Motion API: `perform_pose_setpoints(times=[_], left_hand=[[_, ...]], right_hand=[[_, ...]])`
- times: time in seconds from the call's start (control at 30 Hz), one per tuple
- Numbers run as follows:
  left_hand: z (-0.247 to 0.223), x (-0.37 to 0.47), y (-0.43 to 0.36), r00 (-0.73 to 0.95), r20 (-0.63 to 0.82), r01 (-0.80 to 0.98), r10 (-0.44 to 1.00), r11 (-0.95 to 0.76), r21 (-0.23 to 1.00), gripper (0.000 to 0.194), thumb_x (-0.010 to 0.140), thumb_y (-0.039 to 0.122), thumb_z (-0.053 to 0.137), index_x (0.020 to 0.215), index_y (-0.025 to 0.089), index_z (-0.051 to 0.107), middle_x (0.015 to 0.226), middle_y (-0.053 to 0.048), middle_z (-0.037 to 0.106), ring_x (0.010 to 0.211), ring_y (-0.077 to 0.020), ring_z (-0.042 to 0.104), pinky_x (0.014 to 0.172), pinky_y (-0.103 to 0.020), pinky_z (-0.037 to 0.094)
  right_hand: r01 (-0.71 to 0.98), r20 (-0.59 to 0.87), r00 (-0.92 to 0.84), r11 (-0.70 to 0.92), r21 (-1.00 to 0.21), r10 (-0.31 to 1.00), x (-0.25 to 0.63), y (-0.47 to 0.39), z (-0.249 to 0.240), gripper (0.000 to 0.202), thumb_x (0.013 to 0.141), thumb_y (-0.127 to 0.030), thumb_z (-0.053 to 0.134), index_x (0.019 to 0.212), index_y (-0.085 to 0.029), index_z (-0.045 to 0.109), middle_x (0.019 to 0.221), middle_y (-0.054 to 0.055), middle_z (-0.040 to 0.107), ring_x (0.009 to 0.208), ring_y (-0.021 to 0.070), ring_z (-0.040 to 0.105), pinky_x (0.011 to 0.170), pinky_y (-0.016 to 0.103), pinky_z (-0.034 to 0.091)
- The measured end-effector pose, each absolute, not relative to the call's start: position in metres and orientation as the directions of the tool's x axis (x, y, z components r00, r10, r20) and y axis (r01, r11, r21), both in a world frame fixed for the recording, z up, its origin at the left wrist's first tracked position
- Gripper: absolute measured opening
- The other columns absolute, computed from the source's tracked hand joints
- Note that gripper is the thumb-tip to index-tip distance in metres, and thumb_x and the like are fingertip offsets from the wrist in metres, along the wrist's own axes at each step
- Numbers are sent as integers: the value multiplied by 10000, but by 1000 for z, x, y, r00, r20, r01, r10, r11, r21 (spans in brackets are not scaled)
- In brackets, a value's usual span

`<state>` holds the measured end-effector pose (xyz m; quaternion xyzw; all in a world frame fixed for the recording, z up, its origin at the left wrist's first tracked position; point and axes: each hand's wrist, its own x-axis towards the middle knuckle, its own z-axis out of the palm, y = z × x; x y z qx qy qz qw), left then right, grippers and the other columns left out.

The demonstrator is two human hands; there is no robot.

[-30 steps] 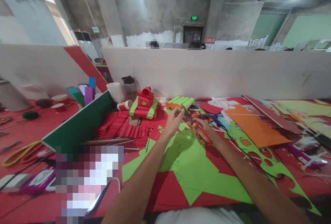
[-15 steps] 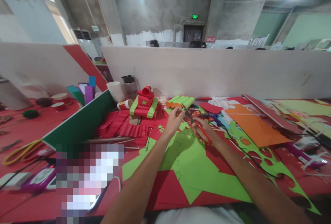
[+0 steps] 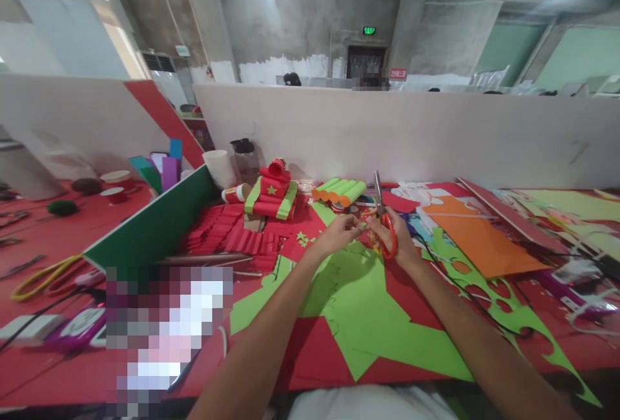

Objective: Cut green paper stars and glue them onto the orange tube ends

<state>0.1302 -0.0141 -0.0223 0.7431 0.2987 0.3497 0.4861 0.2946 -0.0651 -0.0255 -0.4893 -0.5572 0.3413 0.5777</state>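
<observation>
Orange-handled scissors (image 3: 389, 232) are held in my right hand (image 3: 394, 232), their blades pointing up and away. Just left of it, my left hand (image 3: 343, 232) is pinched closed; whatever is between its fingertips is too small to make out. Both hands are close together above green paper sheets (image 3: 363, 297). Small yellow-green stars (image 3: 303, 238) lie on red paper to the left. Behind them stands a red paper model (image 3: 272, 190) with green strips and a star. Green and orange paper rolls (image 3: 339, 192) lie beyond my hands.
Folded red paper strips (image 3: 217, 232) and a green board (image 3: 155, 220) are on the left, near a blurred-out phone-like object. Orange paper (image 3: 479, 232) and cut green scraps (image 3: 504, 304) lie right, crossed by a black cable. A white partition (image 3: 387, 136) runs behind.
The scissors have turned in my right hand, from pointing left toward my left fingers to pointing upward. Both hands have shifted slightly to the right.
</observation>
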Motion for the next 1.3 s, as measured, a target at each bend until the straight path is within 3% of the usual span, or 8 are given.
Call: perform_pose_setpoints(times=[0.23, 0.43, 0.63, 1.17, 1.3], left_hand=[[-21, 128, -16, 638, 188, 184, 747, -385, 904, 259, 834, 419, 601, 786, 165, 600, 743, -16, 613, 678, -153, 576, 561, -242, 401], [-19, 128, -17, 587, 182, 161, 789, -334, 929, 221, 828, 384, 603, 777, 173, 556, 721, 3, 583, 667, -145, 569, 593, -252, 423], [-17, 129, -18, 538, 229, 92, 811, -327, 941, 221, 839, 382, 602, 789, 173, 549, 710, 16, 552, 633, -123, 550, 593, -242, 432], [-15, 131, -20, 551, 265, 27, 791, -335, 942, 226, 843, 392, 593, 759, 187, 549, 643, 23, 564, 611, -117, 550, 563, -220, 430], [-17, 132, -17, 517, 271, -6, 812, -313, 950, 176, 824, 351, 590, 768, 190, 543, 671, 25, 569, 636, -129, 578, 581, -235, 456]], right_hand=[[174, 309, 90, 290, -941, 947, 301, -61, -32, 452, 716, -382, 802, 1040, -240, 521, 779, -11, 682, 389, 96, 550, 372, 227, 475], [163, 315, 71, 301, -940, 946, 303, -58, -35, 407, 736, -332, 785, 1046, -244, 536, 785, -5, 684, 396, 99, 549, 374, 229, 471], [180, 311, 53, 297, -938, 949, 297, -65, -30, 368, 746, -336, 776, 1016, -235, 549, 716, -34, 637, 409, 96, 536, 377, 220, 457], [116, 337, 105, 325, -938, 936, 299, -65, -29, 417, 721, -385, 795, 1014, -239, 537, 764, -31, 651, 393, 91, 534, 378, 231, 452], [120, 323, 52, 316, -941, 945, 298, -67, -28, 361, 786, -420, 754, 1030, -246, 553, 642, -54, 593, 404, 105, 515, 391, 229, 432]])
